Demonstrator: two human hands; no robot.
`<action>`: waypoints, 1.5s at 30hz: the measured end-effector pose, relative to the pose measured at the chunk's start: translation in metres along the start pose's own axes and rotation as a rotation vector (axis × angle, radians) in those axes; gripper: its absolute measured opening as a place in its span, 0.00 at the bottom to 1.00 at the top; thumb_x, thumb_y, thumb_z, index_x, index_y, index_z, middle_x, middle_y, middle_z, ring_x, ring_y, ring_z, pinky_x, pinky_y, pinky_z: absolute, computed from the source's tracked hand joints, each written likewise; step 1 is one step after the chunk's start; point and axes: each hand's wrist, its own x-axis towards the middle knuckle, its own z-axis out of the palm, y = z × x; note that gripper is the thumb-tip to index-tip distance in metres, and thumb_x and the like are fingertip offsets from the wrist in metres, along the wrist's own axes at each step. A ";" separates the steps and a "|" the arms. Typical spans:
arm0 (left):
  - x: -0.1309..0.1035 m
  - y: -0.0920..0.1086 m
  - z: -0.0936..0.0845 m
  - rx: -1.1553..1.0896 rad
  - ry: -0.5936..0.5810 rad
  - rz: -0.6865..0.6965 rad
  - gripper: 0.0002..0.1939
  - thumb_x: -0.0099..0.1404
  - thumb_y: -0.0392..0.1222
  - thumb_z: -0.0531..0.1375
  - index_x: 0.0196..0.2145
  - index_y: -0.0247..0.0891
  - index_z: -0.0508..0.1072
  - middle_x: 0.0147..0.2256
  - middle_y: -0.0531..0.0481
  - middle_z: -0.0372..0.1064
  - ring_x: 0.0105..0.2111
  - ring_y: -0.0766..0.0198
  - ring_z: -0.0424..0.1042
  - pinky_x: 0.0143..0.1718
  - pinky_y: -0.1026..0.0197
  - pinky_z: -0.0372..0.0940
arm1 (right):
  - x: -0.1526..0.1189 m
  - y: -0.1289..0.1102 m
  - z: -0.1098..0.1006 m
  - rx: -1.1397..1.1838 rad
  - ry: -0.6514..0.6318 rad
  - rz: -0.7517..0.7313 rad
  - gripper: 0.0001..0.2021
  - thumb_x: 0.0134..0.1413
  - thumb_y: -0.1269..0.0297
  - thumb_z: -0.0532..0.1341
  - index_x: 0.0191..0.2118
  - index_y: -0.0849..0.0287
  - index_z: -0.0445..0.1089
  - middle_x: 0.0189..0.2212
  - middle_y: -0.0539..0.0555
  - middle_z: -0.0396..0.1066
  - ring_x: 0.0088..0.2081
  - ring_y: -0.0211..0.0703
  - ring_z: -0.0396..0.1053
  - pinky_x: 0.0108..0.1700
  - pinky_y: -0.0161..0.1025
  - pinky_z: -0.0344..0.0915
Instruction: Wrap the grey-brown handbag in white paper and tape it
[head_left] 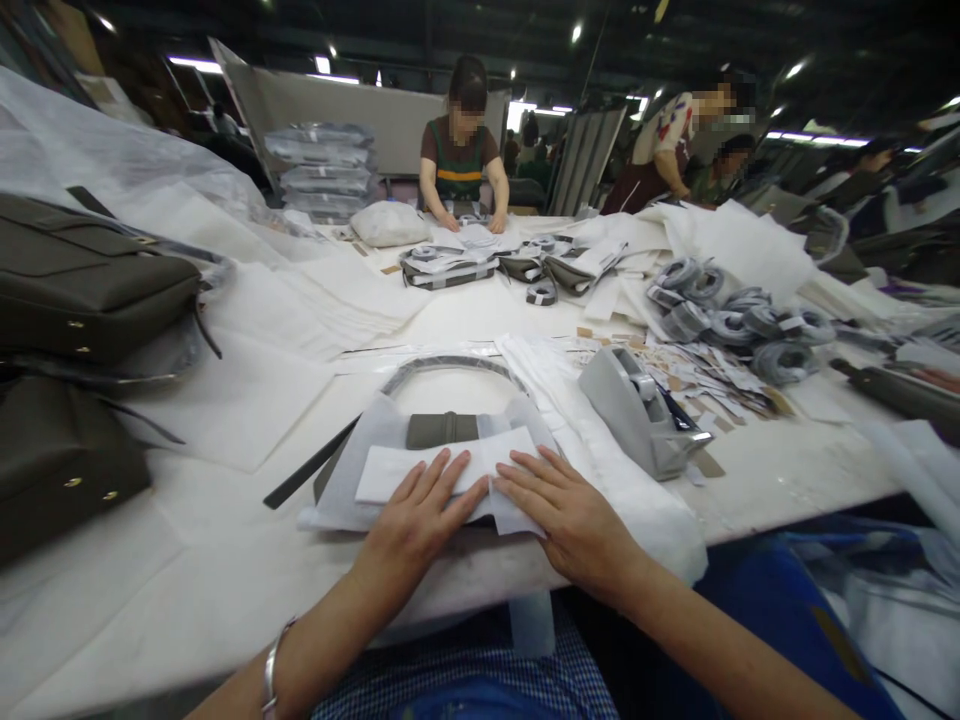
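Note:
A dark olive handbag [441, 430] lies flat in front of me, mostly covered by thin white wrapping sheets [352, 478]. Its wrapped handle [450, 363] arches away from me, and a dark strap [311, 465] sticks out to the left. On top rests a folded white foam sheet [487, 450]. My left hand [427, 505] presses flat on the sheet's left part, fingers stretched out. Beside it my right hand [559, 505] lies spread over the right part, its fingertips on the white wrapping. Neither hand grips anything.
A grey tape dispenser [637, 410] stands right of the bag, beside a white foam roll [615, 480]. Dark handbags [90, 280] sit at left. Wrapped strap coils [735, 310] and paper scraps lie at right. A co-worker [465, 150] handles bags across the table.

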 end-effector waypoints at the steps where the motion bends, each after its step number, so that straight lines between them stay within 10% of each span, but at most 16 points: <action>1: 0.000 0.000 0.000 -0.005 -0.012 -0.007 0.31 0.69 0.30 0.55 0.67 0.43 0.55 0.66 0.38 0.53 0.65 0.43 0.57 0.58 0.42 0.65 | -0.003 0.000 0.003 -0.017 0.020 -0.015 0.30 0.53 0.78 0.52 0.63 0.64 0.64 0.62 0.58 0.65 0.65 0.54 0.59 0.67 0.60 0.55; 10: 0.012 0.008 -0.022 -0.023 -0.233 -0.037 0.45 0.63 0.23 0.53 0.71 0.47 0.39 0.71 0.41 0.36 0.68 0.42 0.46 0.63 0.37 0.55 | -0.015 0.003 0.021 -0.074 0.089 -0.029 0.30 0.54 0.80 0.52 0.63 0.62 0.63 0.62 0.56 0.65 0.64 0.51 0.60 0.65 0.56 0.59; 15: 0.017 0.012 -0.035 -0.115 -0.274 0.014 0.45 0.65 0.42 0.62 0.70 0.52 0.39 0.72 0.44 0.34 0.68 0.38 0.43 0.62 0.30 0.50 | -0.017 0.003 0.026 -0.070 0.087 -0.021 0.28 0.54 0.80 0.52 0.61 0.64 0.65 0.63 0.57 0.64 0.65 0.53 0.59 0.65 0.59 0.59; 23: 0.007 0.017 -0.002 -0.032 -0.011 0.062 0.33 0.72 0.45 0.56 0.69 0.56 0.47 0.69 0.46 0.49 0.67 0.41 0.49 0.65 0.36 0.47 | -0.021 -0.001 0.010 0.172 0.028 0.049 0.32 0.52 0.79 0.54 0.65 0.62 0.60 0.65 0.59 0.61 0.68 0.53 0.54 0.67 0.60 0.53; 29: 0.005 0.017 0.001 0.001 0.089 0.068 0.29 0.73 0.45 0.54 0.68 0.58 0.50 0.67 0.47 0.54 0.66 0.44 0.54 0.65 0.38 0.47 | 0.014 0.021 -0.037 0.441 -0.004 0.245 0.13 0.61 0.70 0.58 0.47 0.55 0.76 0.46 0.54 0.79 0.51 0.45 0.74 0.57 0.45 0.70; 36: 0.004 0.018 0.009 -0.012 0.139 0.056 0.28 0.72 0.45 0.56 0.67 0.57 0.53 0.65 0.47 0.58 0.65 0.44 0.55 0.66 0.39 0.45 | 0.084 0.043 0.008 0.051 -0.287 0.158 0.26 0.66 0.57 0.56 0.63 0.68 0.62 0.63 0.64 0.63 0.65 0.55 0.58 0.68 0.55 0.52; 45: 0.006 0.018 0.008 -0.031 0.157 0.047 0.24 0.73 0.45 0.54 0.65 0.55 0.59 0.65 0.55 0.57 0.65 0.47 0.55 0.69 0.40 0.36 | 0.094 0.031 0.010 -0.223 -0.385 0.275 0.21 0.70 0.57 0.49 0.52 0.67 0.73 0.48 0.65 0.76 0.54 0.55 0.71 0.62 0.55 0.54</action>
